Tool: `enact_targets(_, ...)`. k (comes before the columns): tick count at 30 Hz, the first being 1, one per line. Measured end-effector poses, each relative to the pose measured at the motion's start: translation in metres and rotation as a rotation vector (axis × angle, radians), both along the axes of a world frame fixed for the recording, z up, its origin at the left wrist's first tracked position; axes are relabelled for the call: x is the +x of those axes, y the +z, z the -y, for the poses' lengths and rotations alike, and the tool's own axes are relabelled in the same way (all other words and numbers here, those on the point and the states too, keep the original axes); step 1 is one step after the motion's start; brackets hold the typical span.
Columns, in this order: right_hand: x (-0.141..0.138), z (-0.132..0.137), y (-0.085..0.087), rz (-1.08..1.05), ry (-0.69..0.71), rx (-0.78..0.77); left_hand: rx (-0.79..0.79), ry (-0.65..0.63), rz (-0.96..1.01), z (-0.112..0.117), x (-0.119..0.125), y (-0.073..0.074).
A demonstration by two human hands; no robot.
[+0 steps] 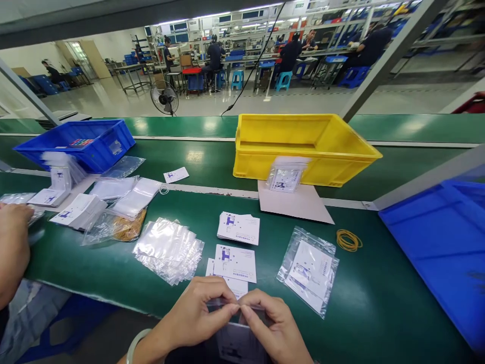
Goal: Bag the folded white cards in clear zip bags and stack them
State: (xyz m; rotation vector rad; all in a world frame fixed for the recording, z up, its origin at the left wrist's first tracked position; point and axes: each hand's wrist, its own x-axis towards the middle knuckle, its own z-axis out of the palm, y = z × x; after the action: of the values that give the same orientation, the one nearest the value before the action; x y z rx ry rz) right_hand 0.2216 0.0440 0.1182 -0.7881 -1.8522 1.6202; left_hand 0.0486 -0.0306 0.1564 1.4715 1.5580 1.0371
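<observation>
My left hand (199, 313) and my right hand (276, 328) meet at the table's front edge. Both are closed, thumbs and fingertips pinching the top edge of a clear plastic bag (240, 344) with a printed card inside. Just beyond my hands lie loose printed cards (237, 270) and a small stack of cards (239, 230). To the left, clear bags (168, 250) are fanned out flat on the green table. On the right rest filled bags (310, 273), overlapping, their cards showing through.
A yellow bin (306, 164) stands ahead, a filled bag (286, 177) leaning against it on cardboard (295, 205). Rubber bands (348, 240) lie right, near a blue bin (439, 242). More card stacks (79, 210) and another blue bin (109, 146) are left, beside a co-worker's hand (14, 242).
</observation>
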Motion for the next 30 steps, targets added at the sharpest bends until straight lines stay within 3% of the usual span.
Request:
enact_targets(4,0.032,-0.045,0.002,-0.041,-0.354,-0.228,0.02,0.0,-0.081,-0.017,-0.005,-0.025)
enact_targets(7,0.061,-0.091,-0.001,0.03,-0.641,-0.237,0.009,-0.111,-0.299,-0.038,-0.008,-0.054)
enact_targets(10,0.078,-0.119,-0.013,0.112,-0.762,-0.164,0.054,-0.219,-0.506,-0.058,-0.007,-0.086)
enact_targets(12,0.081,-0.12,-0.024,0.165,-0.812,-0.109,0.066,-0.246,-0.581,-0.068,-0.005,-0.101)
enact_targets(14,0.078,-0.109,-0.038,0.219,-0.764,-0.092,0.067,-0.246,-0.601,-0.073,-0.005,-0.109)
enact_targets(19,0.044,-0.062,-0.061,0.178,-0.395,-0.163,0.197,-0.285,-0.543,-0.064,0.0,-0.102)
enact_targets(22,0.015,-0.041,-0.056,0.039,-0.285,-0.249,0.296,-0.307,-0.526,-0.055,0.007,-0.09)
enact_targets(25,-0.001,-0.032,-0.044,-0.022,-0.261,-0.307,0.361,-0.277,-0.578,-0.044,0.006,-0.078)
enact_targets(28,-0.001,-0.031,-0.036,0.0,-0.257,-0.373,0.323,-0.121,-0.66,-0.031,-0.013,-0.067)
enact_targets(30,0.002,-0.032,-0.035,0.053,-0.27,-0.403,0.116,0.15,-0.72,-0.02,-0.035,-0.062)
